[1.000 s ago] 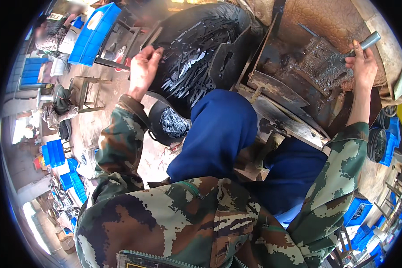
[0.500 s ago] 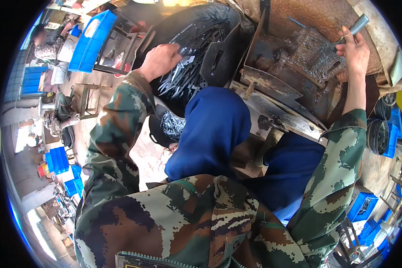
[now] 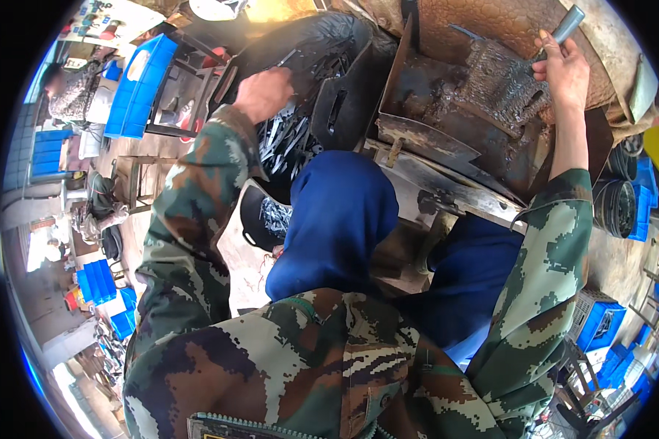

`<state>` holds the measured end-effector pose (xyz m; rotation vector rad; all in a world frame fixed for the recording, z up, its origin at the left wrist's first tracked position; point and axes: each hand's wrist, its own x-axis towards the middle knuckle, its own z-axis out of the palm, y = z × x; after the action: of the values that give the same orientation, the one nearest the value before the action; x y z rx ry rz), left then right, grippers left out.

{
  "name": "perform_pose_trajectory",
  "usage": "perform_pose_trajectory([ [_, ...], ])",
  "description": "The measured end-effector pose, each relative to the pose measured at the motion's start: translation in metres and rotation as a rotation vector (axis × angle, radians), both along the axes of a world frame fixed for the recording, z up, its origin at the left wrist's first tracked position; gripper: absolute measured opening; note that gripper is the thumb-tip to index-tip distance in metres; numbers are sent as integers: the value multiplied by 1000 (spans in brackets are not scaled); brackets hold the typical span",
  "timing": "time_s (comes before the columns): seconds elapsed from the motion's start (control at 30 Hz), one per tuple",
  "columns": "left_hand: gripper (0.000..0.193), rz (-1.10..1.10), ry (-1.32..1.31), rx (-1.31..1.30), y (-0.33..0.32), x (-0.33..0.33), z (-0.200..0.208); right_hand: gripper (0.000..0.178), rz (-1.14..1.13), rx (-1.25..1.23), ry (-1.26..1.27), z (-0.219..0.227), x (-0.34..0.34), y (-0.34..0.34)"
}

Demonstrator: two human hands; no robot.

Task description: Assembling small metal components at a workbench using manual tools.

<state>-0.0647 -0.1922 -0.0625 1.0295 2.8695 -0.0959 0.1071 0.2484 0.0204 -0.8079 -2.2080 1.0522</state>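
My left hand (image 3: 265, 95) is over a black tub (image 3: 334, 121) heaped with thin dark and shiny metal strips (image 3: 282, 135). Its fingers are smeared by motion, so whether a strip is in them does not show. On the right, my right hand (image 3: 568, 73) is closed around a grey metal tube (image 3: 568, 23), which slants up and to the right out of the fist. The tube's lower end, near a wet, rough-faced dark block (image 3: 501, 84), is hard to make out. That block lies in a rusty metal tray (image 3: 432, 135).
A smaller black bucket (image 3: 254, 219) with shiny metal pieces stands beside my knee. At the upper left, a blue crate (image 3: 139, 88) rests on a stand, with a person (image 3: 77, 91) beyond it. Dark round buckets (image 3: 613, 205) stand at the right.
The whole view has shifted slightly. Against the tub, my left hand has moved a little rightward and farther away. My right hand, still gripping the tube, sits slightly farther from me over the tray.
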Motion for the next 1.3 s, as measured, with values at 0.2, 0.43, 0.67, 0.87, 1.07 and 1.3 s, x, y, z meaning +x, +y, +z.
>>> perform_pose_trajectory([
  [0.2,24,172,-738,909,-11,16,53,32,-21,-3,54,2,5,5],
  [0.43,13,205,-1122,1262,84,66,104,31,-1,-17,151,-16,-1,7],
  [0.67,20,-45,-1300,1273,219,115,142,26,-47,34,123,-12,-2,1],
  [0.87,27,-133,-1658,1252,284,118,120,28,-78,-1,52,-9,-1,-1],
  [1.07,32,-154,-1915,1247,276,112,90,29,-75,7,71,-5,-1,-3],
  [1.3,37,-298,-1961,1184,252,116,106,26,-61,-18,77,4,7,-9],
])
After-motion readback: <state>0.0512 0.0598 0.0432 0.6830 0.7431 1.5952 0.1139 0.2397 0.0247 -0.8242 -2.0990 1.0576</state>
